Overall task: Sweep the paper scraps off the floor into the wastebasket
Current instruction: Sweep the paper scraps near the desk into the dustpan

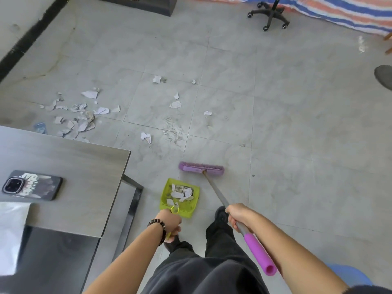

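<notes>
My left hand [171,222] grips the handle of a lime-green dustpan [167,192], which holds several white paper scraps. My right hand [238,215] is closed around the grey shaft of a purple broom; its purple brush head [201,168] rests on the floor just beyond the dustpan. A dense heap of paper scraps [78,118] lies on the grey tiles at the left, past the desk. Loose scraps [175,104] are scattered over the middle of the floor. No wastebasket is in view.
A grey desk [74,166] fills the lower left, with a phone [31,185] lying on it. An office chair base [269,14] stands at the far right, in front of a striped tarp [339,11]. A black baseboard [27,37] runs along the left wall.
</notes>
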### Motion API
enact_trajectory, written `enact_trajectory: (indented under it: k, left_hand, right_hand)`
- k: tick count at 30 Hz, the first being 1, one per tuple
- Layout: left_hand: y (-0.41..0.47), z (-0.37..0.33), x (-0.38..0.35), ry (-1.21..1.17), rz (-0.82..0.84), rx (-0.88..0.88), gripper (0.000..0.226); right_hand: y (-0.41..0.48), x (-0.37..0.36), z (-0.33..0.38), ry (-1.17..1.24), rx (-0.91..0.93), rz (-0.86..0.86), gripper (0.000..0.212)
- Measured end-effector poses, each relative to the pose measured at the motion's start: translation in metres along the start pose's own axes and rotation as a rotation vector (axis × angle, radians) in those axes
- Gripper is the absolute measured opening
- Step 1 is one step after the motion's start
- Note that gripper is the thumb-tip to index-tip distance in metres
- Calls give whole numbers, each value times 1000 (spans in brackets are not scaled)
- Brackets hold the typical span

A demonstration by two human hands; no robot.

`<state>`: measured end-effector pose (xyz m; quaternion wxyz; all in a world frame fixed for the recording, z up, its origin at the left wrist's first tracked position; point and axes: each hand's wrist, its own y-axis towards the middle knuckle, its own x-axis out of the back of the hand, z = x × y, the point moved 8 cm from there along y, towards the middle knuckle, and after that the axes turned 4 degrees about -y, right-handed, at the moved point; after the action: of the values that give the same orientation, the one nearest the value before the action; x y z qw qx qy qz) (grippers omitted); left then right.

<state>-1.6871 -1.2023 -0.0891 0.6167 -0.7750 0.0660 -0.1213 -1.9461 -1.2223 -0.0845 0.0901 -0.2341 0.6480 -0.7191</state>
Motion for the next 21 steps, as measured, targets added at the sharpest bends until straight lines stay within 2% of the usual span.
enact_trajectory:
  k: [2,4,7,10,15,17,21]
  left_hand:
    - [-4,3,-4,-94,80,40,5]
    - [-6,0,-2,-124,80,16,8]
    - [-9,-13,5,-114,33,-8,26]
    - [-13,-33,13,-67,10,-38,31]
    - [-12,-73,33,-62,4,-79,24]
    - [-7,-94,40,-75,-6,-98,20]
    - [5,-136,46,-115,-15,-121,12]
  right_hand:
    - [-6,-3,-5,-109,-22,53,30]
    - [-18,6,-4,-136,-56,136,40]
    - [-38,43,2,71,-53,175,35]
    - [-52,74,8,225,5,140,24]
    - [-54,92,51,495,166,157,12]
    - [-45,95,72,570,173,165,19]
    - [-23,132,144,492,210,124,33]
